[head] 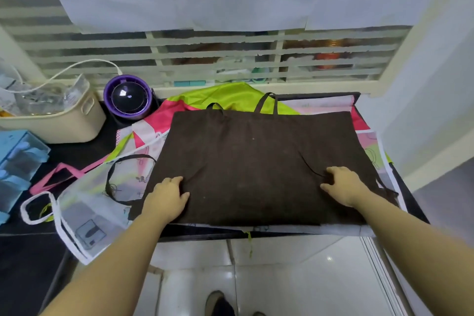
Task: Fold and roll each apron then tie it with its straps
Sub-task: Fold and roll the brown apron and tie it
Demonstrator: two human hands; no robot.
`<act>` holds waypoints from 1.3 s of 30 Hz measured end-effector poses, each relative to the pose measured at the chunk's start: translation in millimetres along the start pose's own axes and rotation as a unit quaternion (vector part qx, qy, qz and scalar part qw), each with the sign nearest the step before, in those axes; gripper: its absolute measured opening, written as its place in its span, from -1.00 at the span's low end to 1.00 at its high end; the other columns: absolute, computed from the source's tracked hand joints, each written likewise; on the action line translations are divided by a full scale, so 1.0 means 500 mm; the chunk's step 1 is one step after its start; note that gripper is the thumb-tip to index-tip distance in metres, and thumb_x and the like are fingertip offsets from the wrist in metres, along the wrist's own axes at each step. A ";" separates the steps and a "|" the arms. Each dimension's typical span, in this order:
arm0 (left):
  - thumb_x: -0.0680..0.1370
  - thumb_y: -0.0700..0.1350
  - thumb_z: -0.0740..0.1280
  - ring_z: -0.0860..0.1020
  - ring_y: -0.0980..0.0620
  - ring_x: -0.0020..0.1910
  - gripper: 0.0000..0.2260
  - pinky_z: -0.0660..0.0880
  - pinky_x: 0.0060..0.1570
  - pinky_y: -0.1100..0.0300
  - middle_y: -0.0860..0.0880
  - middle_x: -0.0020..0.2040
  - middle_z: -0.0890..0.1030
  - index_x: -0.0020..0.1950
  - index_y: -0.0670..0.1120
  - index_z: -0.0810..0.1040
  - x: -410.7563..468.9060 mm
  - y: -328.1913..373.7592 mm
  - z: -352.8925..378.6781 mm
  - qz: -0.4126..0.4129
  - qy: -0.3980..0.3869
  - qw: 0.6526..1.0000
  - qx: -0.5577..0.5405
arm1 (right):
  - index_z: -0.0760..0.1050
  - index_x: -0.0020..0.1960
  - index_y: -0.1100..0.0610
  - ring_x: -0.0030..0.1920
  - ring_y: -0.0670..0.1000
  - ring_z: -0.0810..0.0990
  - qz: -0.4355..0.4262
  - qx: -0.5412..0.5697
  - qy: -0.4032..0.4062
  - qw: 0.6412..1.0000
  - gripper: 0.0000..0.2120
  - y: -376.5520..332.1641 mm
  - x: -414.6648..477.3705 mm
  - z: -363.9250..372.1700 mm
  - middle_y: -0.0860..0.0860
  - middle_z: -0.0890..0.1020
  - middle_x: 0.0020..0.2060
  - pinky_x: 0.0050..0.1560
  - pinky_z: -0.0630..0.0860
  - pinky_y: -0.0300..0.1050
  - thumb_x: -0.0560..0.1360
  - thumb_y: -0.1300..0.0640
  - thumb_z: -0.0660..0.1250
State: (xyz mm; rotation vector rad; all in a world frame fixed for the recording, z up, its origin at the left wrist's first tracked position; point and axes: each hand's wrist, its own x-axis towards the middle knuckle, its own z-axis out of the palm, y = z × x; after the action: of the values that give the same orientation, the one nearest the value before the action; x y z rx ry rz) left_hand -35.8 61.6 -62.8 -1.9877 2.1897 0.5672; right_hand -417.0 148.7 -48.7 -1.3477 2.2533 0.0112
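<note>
brown apron [256, 156] flat | left hand [168, 196], right hand [343, 185]: curled fingers pinch its near part (cloth creased there)

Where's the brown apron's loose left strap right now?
Head view, left side: the strap loops out from the brown apron's left edge onto the white apron, just left of the left hand.

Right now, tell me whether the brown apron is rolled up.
No, the brown apron lies flat, left hand and right hand on it.
</note>
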 end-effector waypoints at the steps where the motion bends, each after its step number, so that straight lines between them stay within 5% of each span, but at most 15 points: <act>1: 0.61 0.03 0.22 0.39 -0.14 0.32 -0.53 0.39 0.27 -0.06 -0.11 0.38 0.38 0.49 -0.05 0.27 0.007 -0.002 0.006 -0.001 0.010 1.000 -0.002 | 0.22 0.49 0.15 0.36 0.21 0.36 0.003 0.000 0.007 1.000 -0.43 0.003 0.014 0.007 0.16 0.34 0.41 0.36 0.33 0.11 0.56 -0.03 0.28; 5: 0.61 0.05 0.21 0.46 -0.13 0.25 -0.61 0.43 0.18 -0.02 -0.08 0.30 0.46 0.41 -0.03 0.39 0.036 -0.002 0.022 0.026 0.025 0.999 -0.010 | 0.34 0.41 0.12 0.30 0.20 0.38 0.005 -0.002 0.025 1.000 -0.51 0.005 0.049 0.030 0.15 0.48 0.27 0.27 0.37 0.09 0.57 -0.09 0.24; 9: 0.62 -0.06 0.23 0.56 -0.15 0.06 -0.81 0.42 -0.04 0.11 -0.13 0.02 0.62 0.04 -0.13 0.57 0.066 0.005 0.013 0.050 0.017 0.990 -0.131 | 0.56 0.02 0.13 0.07 0.20 0.54 -0.008 0.028 0.001 1.000 -0.77 0.019 0.065 0.027 0.13 0.62 -0.04 0.05 0.44 0.00 0.59 -0.01 0.23; 13: 0.63 0.00 0.21 0.54 0.00 -0.24 -0.66 0.34 -0.27 0.19 -0.06 -0.29 0.56 -0.27 -0.14 0.53 0.083 0.010 -0.023 0.064 -0.085 0.981 -0.163 | 0.42 -0.38 0.16 -0.24 0.09 0.50 0.062 0.036 -0.067 0.995 -0.65 0.043 0.054 -0.022 0.10 0.52 -0.34 -0.26 0.34 -0.10 0.55 0.08 0.22; 18: 0.59 0.05 0.27 0.51 0.06 -0.18 -0.73 0.42 -0.13 0.19 0.04 -0.24 0.52 -0.29 0.02 0.47 0.088 0.020 -0.029 0.070 -0.197 0.978 -0.024 | 0.47 -0.22 0.15 -0.21 0.05 0.47 0.111 -0.056 -0.195 0.973 -0.88 0.046 0.031 -0.026 0.08 0.53 -0.21 -0.23 0.35 -0.15 0.45 0.13 0.29; 21: 0.53 0.10 0.33 0.51 0.00 0.02 -0.86 0.46 0.11 0.08 0.01 0.02 0.55 -0.10 0.07 0.47 0.090 0.036 -0.040 0.064 -0.208 0.973 0.070 | 0.57 0.00 0.20 -0.04 0.08 0.54 0.081 -0.068 -0.160 0.981 -0.81 0.037 0.034 -0.028 0.09 0.58 -0.05 0.00 0.47 -0.14 0.43 0.14 0.34; 25: 0.46 0.12 0.41 0.49 -0.04 0.18 -0.59 0.42 0.24 0.02 -0.02 0.22 0.50 0.25 0.02 0.47 0.099 0.071 -0.053 0.032 -0.221 0.970 0.091 | 0.51 0.15 0.10 0.11 0.12 0.53 0.044 0.019 -0.102 0.994 -0.68 0.008 0.048 -0.043 0.09 0.56 0.09 0.17 0.45 -0.06 0.43 0.05 0.42; 32: 0.50 0.14 0.36 0.51 -0.02 0.19 -0.46 0.43 0.24 0.06 -0.03 0.20 0.55 0.42 -0.05 0.36 0.177 0.143 -0.030 0.011 -0.160 0.979 -0.123 | 0.19 0.49 0.19 0.37 0.12 0.39 0.040 0.176 -0.057 0.982 -0.36 -0.071 0.128 -0.033 0.15 0.39 0.38 0.31 0.32 -0.09 0.52 0.04 0.36; 35: 0.54 0.10 0.34 0.51 0.04 0.10 -0.43 0.40 0.12 0.20 0.01 0.12 0.53 0.46 -0.10 0.30 0.231 0.200 -0.044 -0.002 -0.115 0.955 -0.274 | 0.18 0.50 0.21 0.30 0.12 0.45 0.060 0.258 -0.013 0.964 -0.33 -0.095 0.187 -0.039 0.16 0.46 0.31 0.26 0.35 -0.10 0.51 0.07 0.38; 39: 0.53 0.12 0.34 0.50 -0.04 0.21 -0.37 0.43 0.25 0.04 -0.06 0.20 0.52 0.49 -0.14 0.24 0.335 0.267 -0.060 -0.055 -0.080 0.898 -0.430 | 0.23 0.46 0.19 0.23 0.13 0.50 0.056 0.314 0.032 0.947 -0.39 -0.138 0.284 -0.067 0.16 0.50 0.25 0.24 0.40 -0.05 0.50 0.11 0.38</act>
State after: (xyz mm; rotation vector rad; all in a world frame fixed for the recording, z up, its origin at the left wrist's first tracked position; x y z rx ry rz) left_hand -182.7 -97.1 -67.6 -2.2542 1.8501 1.8521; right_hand -427.5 -11.7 -63.1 -0.8824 2.1109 -0.6612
